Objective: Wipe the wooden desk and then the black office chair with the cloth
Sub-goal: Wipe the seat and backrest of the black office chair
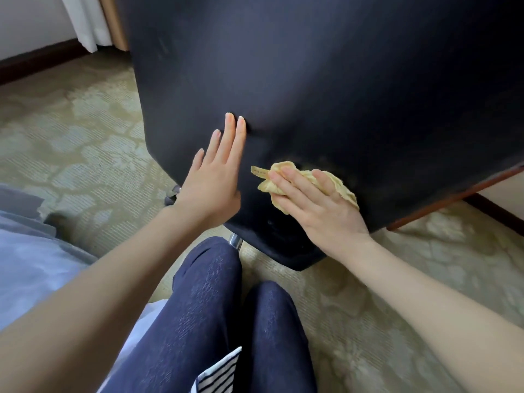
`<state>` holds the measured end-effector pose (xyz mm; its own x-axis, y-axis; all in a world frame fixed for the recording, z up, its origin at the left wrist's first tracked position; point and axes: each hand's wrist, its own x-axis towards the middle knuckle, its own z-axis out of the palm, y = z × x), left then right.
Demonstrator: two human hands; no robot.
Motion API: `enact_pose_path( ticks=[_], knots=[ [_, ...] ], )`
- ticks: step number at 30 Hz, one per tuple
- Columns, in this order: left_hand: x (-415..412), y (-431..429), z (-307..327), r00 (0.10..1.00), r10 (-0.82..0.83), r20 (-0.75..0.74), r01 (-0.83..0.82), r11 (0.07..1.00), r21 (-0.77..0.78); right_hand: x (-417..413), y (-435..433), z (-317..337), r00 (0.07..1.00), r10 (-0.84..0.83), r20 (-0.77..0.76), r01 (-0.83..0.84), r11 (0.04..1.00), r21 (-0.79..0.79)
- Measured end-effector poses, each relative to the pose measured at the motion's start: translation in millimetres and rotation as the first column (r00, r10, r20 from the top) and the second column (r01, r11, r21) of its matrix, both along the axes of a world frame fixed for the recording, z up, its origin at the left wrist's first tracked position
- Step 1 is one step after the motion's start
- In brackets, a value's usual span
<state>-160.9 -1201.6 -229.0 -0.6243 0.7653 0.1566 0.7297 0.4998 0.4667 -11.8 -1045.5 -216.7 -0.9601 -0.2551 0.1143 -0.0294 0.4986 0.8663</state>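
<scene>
Cloth, yellow and bunched, is carrying a narrow label tag that is sticking out at its left end; the printing on the tag is too small to read. The right hand is lying over the cloth with its fingers closing round the bunch, pressing it against the lower back of the black office chair. Yellow folds are showing above the fingers and past the far side of the hand. The left hand is holding nothing: it is lying flat against the chair back just left of the cloth, fingers straight and together, pointing up. The chair back is filling most of the view and hiding whatever is behind it. Under its lower edge a chrome column is showing, and a caster is peeking out beside the left wrist. The person's knees in dark blue trousers are resting close to the chair on a patterned green carpet. A reddish wooden edge is running along the right, and a pale curtain is hanging at the upper left
</scene>
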Motion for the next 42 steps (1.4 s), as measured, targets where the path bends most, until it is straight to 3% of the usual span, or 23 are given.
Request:
enact_pose_path(
  ticks=[8,14,20,22,25,30,35,38,42],
  knots=[
    [5,12,-14,0.998,0.059,0.003,-0.059,0.995,0.083,-30,-5,-68,0.941,0.003,0.339,-0.067,0.982,0.179],
    [5,13,-19,0.998,0.064,-0.007,-0.063,0.995,0.078,-41,-15,-94,0.897,-0.002,0.442,-0.013,0.999,0.030],
    [3,5,-14,0.999,0.029,0.014,-0.030,0.999,0.029,-20,-5,-108,0.698,-0.016,0.716,0.024,1.000,-0.001],
    [1,2,-10,0.999,0.009,0.051,-0.010,1.000,0.017,3,2,-96,0.745,0.002,0.668,0.047,0.997,-0.055],
    [5,0,-3,0.995,0.019,0.098,-0.020,1.000,0.011,34,14,-68,0.875,0.084,0.477,-0.009,0.988,-0.157],
    [39,7,6,0.986,0.013,0.165,-0.032,0.993,0.114,73,35,-11,0.975,0.080,0.209,-0.044,0.984,-0.172],
    [64,12,8,0.907,-0.070,0.415,-0.029,0.973,0.228,82,37,43,0.992,0.108,-0.064,-0.118,0.974,-0.191],
    [66,15,6,0.888,-0.090,0.451,-0.034,0.965,0.259,81,43,63,0.959,0.166,-0.231,-0.205,0.966,-0.157],
    [67,21,1,0.882,-0.090,0.462,-0.034,0.967,0.253,77,53,53,0.918,0.197,-0.345,-0.248,0.963,-0.109]
  ],
)
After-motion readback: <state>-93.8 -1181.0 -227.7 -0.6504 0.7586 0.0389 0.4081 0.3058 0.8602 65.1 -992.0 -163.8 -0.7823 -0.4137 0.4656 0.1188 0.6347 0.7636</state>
